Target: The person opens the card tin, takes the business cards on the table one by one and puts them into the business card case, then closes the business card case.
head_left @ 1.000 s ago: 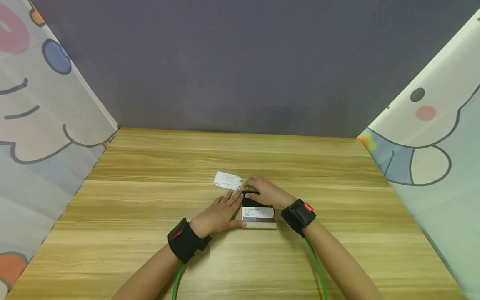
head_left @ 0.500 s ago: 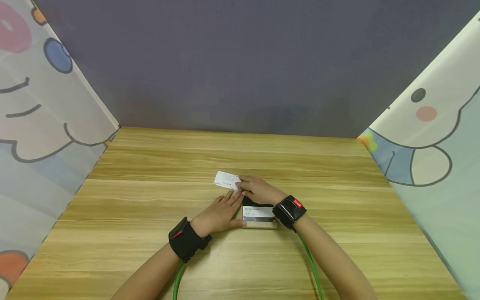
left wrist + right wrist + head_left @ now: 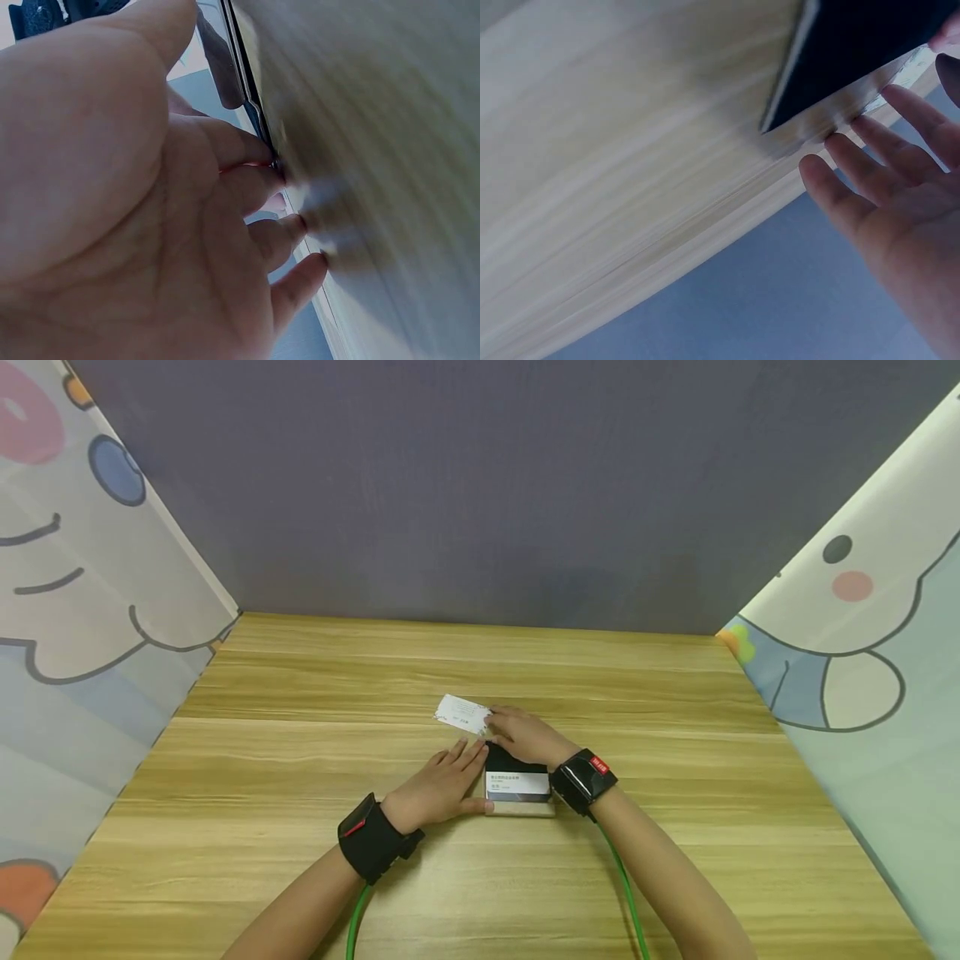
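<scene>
A small card holder [image 3: 521, 808] lies open on the table, with a dark page and a printed white card [image 3: 517, 782] across its lower part. My left hand [image 3: 435, 789] lies along its left side, thumb on the lower left corner and fingers spread towards the upper left. Beyond the holder is a loose white business card [image 3: 456, 713] with a patterned edge. My right hand [image 3: 528, 737] reaches over the holder's top and touches that card's right end with its fingertips. In the right wrist view its fingers [image 3: 862, 169] look nearly straight beside the holder's dark cover [image 3: 847, 60].
The wooden table [image 3: 300, 760] runs back to a grey panel [image 3: 480, 493]. Cartoon-printed sheets [image 3: 862, 652] stand on both sides. Both wrists wear black straps [image 3: 371, 839] with green cables [image 3: 626, 893] trailing towards the front.
My right hand has gone left from the holder's top to the loose card, then slightly back right. The card has shifted a little right and away. The left hand stays put.
</scene>
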### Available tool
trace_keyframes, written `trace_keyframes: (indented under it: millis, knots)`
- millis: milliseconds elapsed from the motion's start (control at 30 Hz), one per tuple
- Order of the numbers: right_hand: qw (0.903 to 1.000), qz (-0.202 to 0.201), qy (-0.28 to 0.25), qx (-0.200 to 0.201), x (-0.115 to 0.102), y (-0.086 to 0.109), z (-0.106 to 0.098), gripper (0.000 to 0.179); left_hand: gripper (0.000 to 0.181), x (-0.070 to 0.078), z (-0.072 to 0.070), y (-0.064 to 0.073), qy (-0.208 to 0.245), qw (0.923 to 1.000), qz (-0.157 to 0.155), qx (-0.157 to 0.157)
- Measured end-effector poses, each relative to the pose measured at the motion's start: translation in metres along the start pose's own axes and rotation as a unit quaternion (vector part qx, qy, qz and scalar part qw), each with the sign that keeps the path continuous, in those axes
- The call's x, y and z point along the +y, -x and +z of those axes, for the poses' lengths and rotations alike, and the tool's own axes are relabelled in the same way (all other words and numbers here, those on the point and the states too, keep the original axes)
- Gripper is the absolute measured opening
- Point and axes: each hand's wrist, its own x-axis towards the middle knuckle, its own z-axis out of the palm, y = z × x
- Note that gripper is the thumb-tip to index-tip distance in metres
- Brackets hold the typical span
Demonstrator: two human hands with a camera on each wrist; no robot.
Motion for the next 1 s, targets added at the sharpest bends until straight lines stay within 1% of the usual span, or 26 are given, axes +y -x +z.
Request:
trace_keyframes:
  millis: [300,533,600,700,767,900,1000]
  knots:
    - [0.9983,0.05,-0.01,0.028,0.011,0.002,-0.001,0.032,0.082,0.0,-0.001,0.001,0.001,1.0,0.004,0.007]
    - [0.9952,0.071,0.001,0.067,0.018,0.001,0.0,0.026,0.082,0.0,-0.001,0.001,0.0,1.0,0.004,0.007]
    - [0.994,0.074,0.003,0.08,0.018,0.001,0.001,0.028,0.082,0.0,-0.001,0.001,0.001,1.0,0.004,0.007]
    - [0.9923,0.073,0.019,0.098,0.017,0.001,0.002,0.041,0.082,0.0,-0.001,0.001,0.0,1.0,0.004,0.007]
    - [0.9913,0.075,0.035,0.102,0.015,0.002,0.003,0.049,0.082,0.0,-0.001,0.001,0.001,1.0,0.005,0.007]
    - [0.9892,0.091,0.061,0.098,0.015,0.001,0.006,0.051,0.082,0.001,-0.002,0.002,0.003,1.0,0.005,0.007]
    - [0.9876,0.104,0.065,0.098,0.016,0.001,0.008,0.05,0.082,0.001,-0.002,0.001,0.001,1.0,0.005,0.008]
